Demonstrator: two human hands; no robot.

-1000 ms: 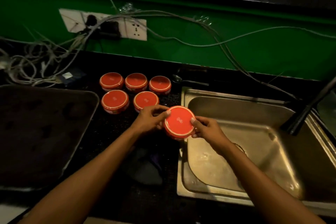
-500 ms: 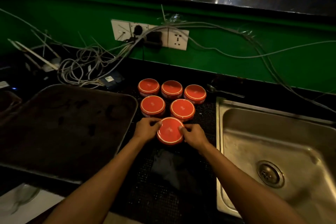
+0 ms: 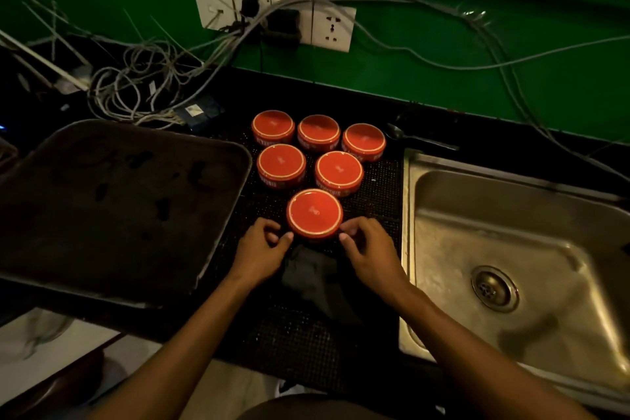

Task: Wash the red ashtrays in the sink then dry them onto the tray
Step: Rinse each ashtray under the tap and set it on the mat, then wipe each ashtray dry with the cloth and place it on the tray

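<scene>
Now six red ashtrays (image 3: 314, 213) sit upside down on the counter (image 3: 371, 187).
Nearest one rests between tray (image 3: 116, 208) and sink (image 3: 511, 249); left hand (image 3: 260, 249) and right hand (image 3: 370, 251) flank it, fingers loose, gripping nothing.

Six glossy red glazed ashtrays (image 3: 314, 213) with smooth bases, black perforated rubbery mat (image 3: 375, 177), dull stained metal tray (image 3: 112, 201), brushed stainless steel sink (image 3: 504, 235) with sheen, dark crumpled cloth (image 3: 312, 278), matt green wall (image 3: 443, 54)
</scene>
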